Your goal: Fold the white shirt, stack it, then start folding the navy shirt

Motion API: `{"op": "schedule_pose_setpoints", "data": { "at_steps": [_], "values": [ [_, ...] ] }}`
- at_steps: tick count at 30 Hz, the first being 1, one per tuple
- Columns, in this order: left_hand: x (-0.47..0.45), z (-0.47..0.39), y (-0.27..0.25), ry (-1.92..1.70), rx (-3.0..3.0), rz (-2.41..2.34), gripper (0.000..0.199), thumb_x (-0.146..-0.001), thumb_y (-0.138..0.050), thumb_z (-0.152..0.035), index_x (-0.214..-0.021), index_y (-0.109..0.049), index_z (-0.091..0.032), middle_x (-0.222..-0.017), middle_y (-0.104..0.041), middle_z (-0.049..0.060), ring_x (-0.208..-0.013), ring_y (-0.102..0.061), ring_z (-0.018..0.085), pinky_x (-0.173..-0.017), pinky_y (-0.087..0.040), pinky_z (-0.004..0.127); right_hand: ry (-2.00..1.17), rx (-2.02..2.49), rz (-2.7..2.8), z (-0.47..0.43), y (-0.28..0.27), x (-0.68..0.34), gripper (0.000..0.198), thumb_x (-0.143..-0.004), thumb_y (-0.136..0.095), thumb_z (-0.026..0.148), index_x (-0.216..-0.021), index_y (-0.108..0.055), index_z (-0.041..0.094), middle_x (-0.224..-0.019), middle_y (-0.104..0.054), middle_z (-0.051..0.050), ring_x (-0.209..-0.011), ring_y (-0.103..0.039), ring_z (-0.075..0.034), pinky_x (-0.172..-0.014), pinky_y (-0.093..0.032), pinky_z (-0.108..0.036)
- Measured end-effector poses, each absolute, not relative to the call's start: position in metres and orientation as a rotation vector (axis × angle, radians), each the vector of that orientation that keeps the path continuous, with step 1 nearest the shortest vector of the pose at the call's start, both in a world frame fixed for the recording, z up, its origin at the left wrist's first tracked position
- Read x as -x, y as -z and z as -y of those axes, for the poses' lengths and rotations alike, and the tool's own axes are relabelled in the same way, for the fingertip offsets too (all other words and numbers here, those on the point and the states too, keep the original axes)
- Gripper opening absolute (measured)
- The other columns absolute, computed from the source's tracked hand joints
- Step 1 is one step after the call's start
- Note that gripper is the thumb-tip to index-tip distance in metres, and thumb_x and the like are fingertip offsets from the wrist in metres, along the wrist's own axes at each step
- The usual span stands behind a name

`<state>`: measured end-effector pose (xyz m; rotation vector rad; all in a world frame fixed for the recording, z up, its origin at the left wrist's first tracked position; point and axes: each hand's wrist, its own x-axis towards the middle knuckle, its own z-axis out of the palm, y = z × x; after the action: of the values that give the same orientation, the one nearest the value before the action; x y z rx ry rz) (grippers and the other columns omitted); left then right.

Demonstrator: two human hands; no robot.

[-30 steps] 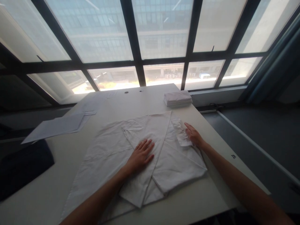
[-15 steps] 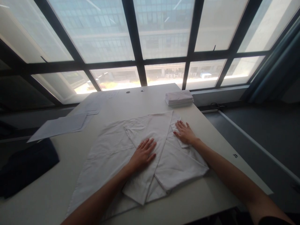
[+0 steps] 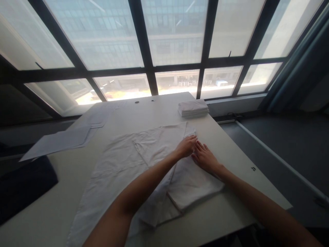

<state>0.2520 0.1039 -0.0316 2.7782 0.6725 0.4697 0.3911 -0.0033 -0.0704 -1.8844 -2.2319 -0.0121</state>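
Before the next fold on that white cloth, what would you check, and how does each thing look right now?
1. Both hands on the white cloth: ok; left hand and right hand rest at its far right corner.
2. Hands clear of each other: cannot tell; they lie side by side, perhaps touching.
3. Folded flaps lying flat: ok, a few creases.
4. Cloth fully on the table: cannot tell; the near corner runs out of view.
5. Folded stack clear of the cloth: ok, apart.

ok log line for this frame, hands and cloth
left hand: on white cloth far right corner | right hand: flat on cloth beside it | folded stack: far table edge, untouched
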Motion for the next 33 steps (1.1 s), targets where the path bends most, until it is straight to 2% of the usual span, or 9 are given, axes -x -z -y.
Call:
{"op": "schedule_pose_setpoints", "data": {
  "at_steps": [2,8,12,14,19,22,25,28,33],
  "values": [
    [-0.281,-0.122,0.04,-0.337,-2.751,-0.725,0.045,-0.102,-0.034,-0.018,-0.141,-0.054,-0.012,-0.152,-0.05,0.013,-0.144,-0.042,0.02,-0.121,-0.031,0.038,0.003,1.873,2.234,0.004,0.068,-0.391,0.068,-0.102,-0.035,0.046,-0.158,-0.03,0.007,-0.164,-0.027,-0.018,-0.153,-0.02,-0.028,-0.122,-0.021,-0.05],
    [-0.299,-0.153,0.059,-0.213,-2.818,-0.774,0.05,-0.107,-0.024,-0.034,-0.151,-0.042,-0.017,-0.163,-0.032,0.011,-0.153,-0.024,0.028,-0.12,-0.024,0.056,-0.043,1.896,2.254,0.014,0.065,-0.391,0.067,-0.103,-0.034,0.045,-0.157,-0.03,0.006,-0.165,-0.024,-0.017,-0.154,-0.017,-0.027,-0.123,-0.019,-0.048],
    [-0.298,-0.158,0.063,-0.25,-2.847,-0.804,0.061,-0.107,-0.022,-0.044,-0.161,-0.02,-0.017,-0.168,-0.013,0.011,-0.155,-0.013,0.027,-0.122,-0.02,0.054,-0.088,1.852,2.265,0.024,0.07,-0.394,0.069,-0.102,-0.034,0.048,-0.157,-0.031,0.006,-0.165,-0.021,-0.017,-0.154,-0.013,-0.027,-0.124,-0.017,-0.049],
    [-0.299,-0.158,0.065,-0.308,-2.837,-0.858,0.066,-0.106,-0.021,-0.049,-0.162,-0.011,-0.015,-0.169,-0.007,0.012,-0.156,-0.009,0.026,-0.123,-0.018,0.052,-0.176,1.772,2.27,0.026,0.073,-0.402,0.066,-0.102,-0.033,0.047,-0.157,-0.034,0.01,-0.164,-0.025,-0.015,-0.154,-0.017,-0.025,-0.124,-0.019,-0.049],
    [-0.302,-0.157,0.069,-0.225,-2.838,-0.916,0.063,-0.106,-0.021,-0.043,-0.161,-0.021,-0.012,-0.166,-0.022,0.015,-0.155,-0.015,0.028,-0.123,-0.017,0.054,-0.176,1.792,1.756,0.006,0.058,-0.44,0.06,-0.102,-0.02,0.034,-0.151,-0.046,0.01,-0.155,-0.046,-0.013,-0.148,-0.034,-0.023,-0.122,-0.027,-0.045],
    [-0.303,-0.158,0.07,-0.228,-2.829,-0.926,0.063,-0.105,-0.024,-0.04,-0.16,-0.02,-0.01,-0.167,-0.02,0.015,-0.154,-0.017,0.027,-0.123,-0.017,0.054,-0.072,1.86,1.558,-0.019,0.04,-0.447,0.062,-0.1,-0.021,0.031,-0.152,-0.042,0.005,-0.156,-0.043,-0.015,-0.149,-0.032,-0.024,-0.123,-0.027,-0.044],
    [-0.302,-0.16,0.072,-0.214,-2.858,-0.912,0.063,-0.104,-0.028,-0.038,-0.161,-0.02,-0.011,-0.167,-0.018,0.015,-0.155,-0.015,0.027,-0.123,-0.016,0.054,-0.074,1.895,1.673,-0.041,0.034,-0.425,0.063,-0.099,-0.026,0.031,-0.154,-0.038,0.003,-0.16,-0.037,-0.016,-0.151,-0.027,-0.024,-0.123,-0.023,-0.043],
    [-0.299,-0.163,0.076,-0.144,-2.916,-0.877,0.063,-0.102,-0.034,-0.035,-0.161,-0.02,-0.015,-0.168,-0.017,0.012,-0.156,-0.011,0.026,-0.124,-0.014,0.053,-0.117,1.883,1.842,-0.05,0.045,-0.393,0.062,-0.099,-0.028,0.031,-0.156,-0.035,0.006,-0.162,-0.032,-0.014,-0.152,-0.024,-0.023,-0.123,-0.021,-0.043],
    [-0.298,-0.165,0.078,-0.134,-2.929,-0.886,0.065,-0.103,-0.03,-0.035,-0.162,-0.015,-0.012,-0.168,-0.017,0.012,-0.156,-0.011,0.024,-0.125,-0.014,0.05,-0.064,1.893,1.9,-0.039,0.068,-0.376,0.066,-0.103,-0.024,0.04,-0.159,-0.026,0.006,-0.164,-0.027,-0.016,-0.153,-0.022,-0.024,-0.123,-0.02,-0.043]
  ]
}}
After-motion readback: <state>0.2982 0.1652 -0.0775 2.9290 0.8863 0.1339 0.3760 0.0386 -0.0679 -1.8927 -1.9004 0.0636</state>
